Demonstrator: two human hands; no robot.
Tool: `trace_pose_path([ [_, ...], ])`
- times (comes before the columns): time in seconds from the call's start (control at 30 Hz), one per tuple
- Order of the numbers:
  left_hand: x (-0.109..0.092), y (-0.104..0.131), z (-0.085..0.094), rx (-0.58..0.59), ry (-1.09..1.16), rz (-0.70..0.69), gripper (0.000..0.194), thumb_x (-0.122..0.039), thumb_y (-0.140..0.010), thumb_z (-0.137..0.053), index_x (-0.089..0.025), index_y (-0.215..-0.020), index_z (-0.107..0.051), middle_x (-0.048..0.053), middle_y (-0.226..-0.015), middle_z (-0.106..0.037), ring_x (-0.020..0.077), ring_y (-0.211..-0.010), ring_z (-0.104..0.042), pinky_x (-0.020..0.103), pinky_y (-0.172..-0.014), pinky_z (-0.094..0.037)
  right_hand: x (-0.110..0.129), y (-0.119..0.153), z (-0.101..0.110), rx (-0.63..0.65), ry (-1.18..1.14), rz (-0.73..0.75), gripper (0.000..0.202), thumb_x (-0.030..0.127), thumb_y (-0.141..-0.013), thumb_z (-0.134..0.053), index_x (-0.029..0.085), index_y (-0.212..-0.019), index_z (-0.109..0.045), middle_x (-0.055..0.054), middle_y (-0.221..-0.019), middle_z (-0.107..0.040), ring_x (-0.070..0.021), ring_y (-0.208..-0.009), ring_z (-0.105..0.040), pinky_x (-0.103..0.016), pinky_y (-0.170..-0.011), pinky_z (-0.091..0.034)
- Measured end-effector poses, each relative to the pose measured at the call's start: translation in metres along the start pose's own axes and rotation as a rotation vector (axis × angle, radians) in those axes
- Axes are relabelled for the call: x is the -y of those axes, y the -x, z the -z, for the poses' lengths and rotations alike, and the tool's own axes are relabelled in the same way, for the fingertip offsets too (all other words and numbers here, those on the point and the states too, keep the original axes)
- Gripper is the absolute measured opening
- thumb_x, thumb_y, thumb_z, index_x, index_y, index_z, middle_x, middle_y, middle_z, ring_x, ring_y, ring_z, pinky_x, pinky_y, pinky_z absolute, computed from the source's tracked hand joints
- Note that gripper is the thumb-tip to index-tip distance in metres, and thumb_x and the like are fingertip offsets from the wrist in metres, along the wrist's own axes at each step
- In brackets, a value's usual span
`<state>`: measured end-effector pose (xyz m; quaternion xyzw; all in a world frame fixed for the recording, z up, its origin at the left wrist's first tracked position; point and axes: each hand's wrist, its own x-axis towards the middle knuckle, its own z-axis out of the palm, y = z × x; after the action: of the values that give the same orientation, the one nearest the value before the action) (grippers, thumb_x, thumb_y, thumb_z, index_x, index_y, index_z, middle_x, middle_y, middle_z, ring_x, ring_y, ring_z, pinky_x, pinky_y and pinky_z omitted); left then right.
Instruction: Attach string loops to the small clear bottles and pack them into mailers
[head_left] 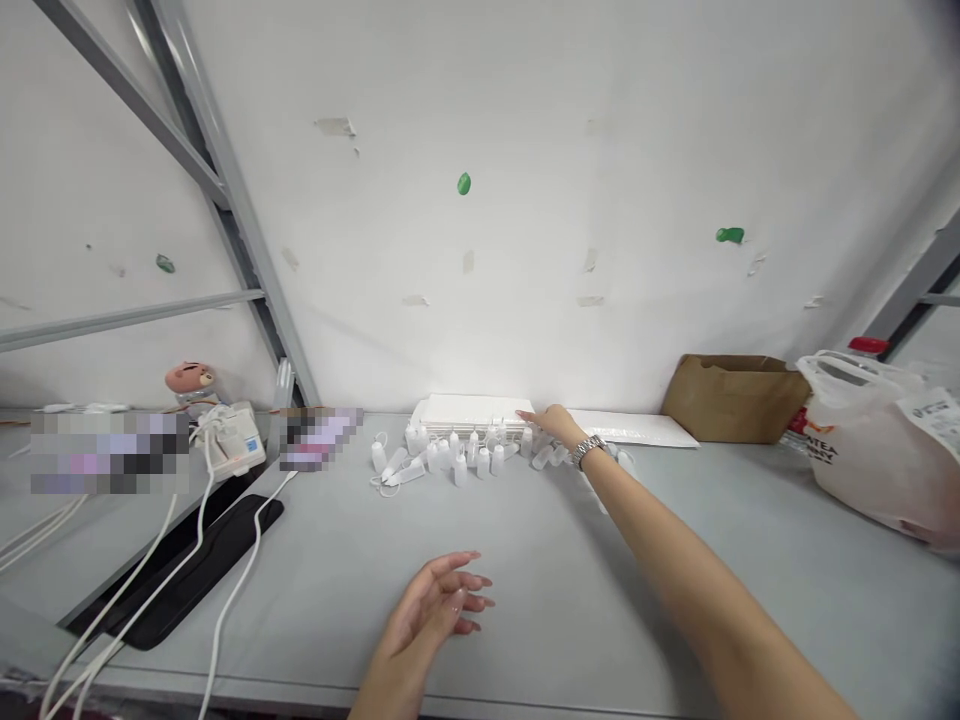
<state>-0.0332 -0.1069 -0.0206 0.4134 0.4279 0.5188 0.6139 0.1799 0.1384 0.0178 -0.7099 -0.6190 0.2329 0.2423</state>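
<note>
Over the front of the grey table, my left hand (pixel 442 605) is open, its fingers loosely bent and apart with nothing in them. Farther back, my right hand (pixel 551 422) reaches over the right end of a group of small translucent plastic dropper bottles (pixel 460 468). One of its fingers stretches out by the front edge of a stack of flat white sheets or packets (pixel 472 408); the other fingers are mostly hidden behind the hand. A metal watch (pixel 587 450) is on the right wrist. Several bottles stand upright, while others lie on their sides.
A white padded mailer (pixel 637 428) lies at the back right, beside a brown paper bag (pixel 731 398) and a full plastic carrier bag (pixel 862 440). On the left are a blurred phone (pixel 322 440), white cables (pixel 251 570), a power strip (pixel 231 440) and a black flat case (pixel 206 570).
</note>
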Motion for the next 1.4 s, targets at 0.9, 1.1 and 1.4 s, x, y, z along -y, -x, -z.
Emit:
trace_pose_path([
  [0.9, -0.005, 0.0, -0.002, 0.005, 0.058, 0.028, 0.041, -0.043, -0.065, -0.067, -0.019, -0.098, -0.061, 0.01, -0.088, -0.064, 0.0209, -0.078, -0.06, 0.031, -0.066, -0.044, 0.029, -0.004, -0.01, 0.027, -0.388, -0.129, 0.035, 0.034, -0.053, -0.078, 0.011, -0.06, -0.052, 0.001, -0.043, -0.045, -0.0148, -0.049, -0.049, -0.024, -0.043, -0.034],
  [1.1, -0.006, 0.0, -0.004, 0.003, 0.051, 0.036, 0.041, -0.042, -0.065, -0.067, -0.018, -0.097, -0.061, 0.009, -0.087, -0.064, 0.0212, -0.077, -0.061, 0.032, -0.066, -0.044, 0.035, -0.001, -0.009, -0.059, -0.604, -0.042, 0.024, 0.03, -0.074, -0.064, 0.012, -0.08, -0.051, -0.002, -0.059, -0.056, -0.0133, -0.056, -0.06, -0.019, -0.048, -0.042],
  [1.4, -0.008, 0.003, -0.008, -0.018, 0.074, 0.038, 0.04, -0.042, -0.064, -0.068, -0.018, -0.095, -0.061, 0.008, -0.085, -0.064, 0.0201, -0.077, -0.061, 0.031, -0.067, -0.044, 0.037, 0.004, -0.01, -0.062, -0.748, -0.066, 0.019, 0.023, -0.086, -0.051, 0.009, -0.099, -0.053, -0.005, -0.081, -0.062, -0.0109, -0.063, -0.061, -0.023, -0.056, -0.051],
])
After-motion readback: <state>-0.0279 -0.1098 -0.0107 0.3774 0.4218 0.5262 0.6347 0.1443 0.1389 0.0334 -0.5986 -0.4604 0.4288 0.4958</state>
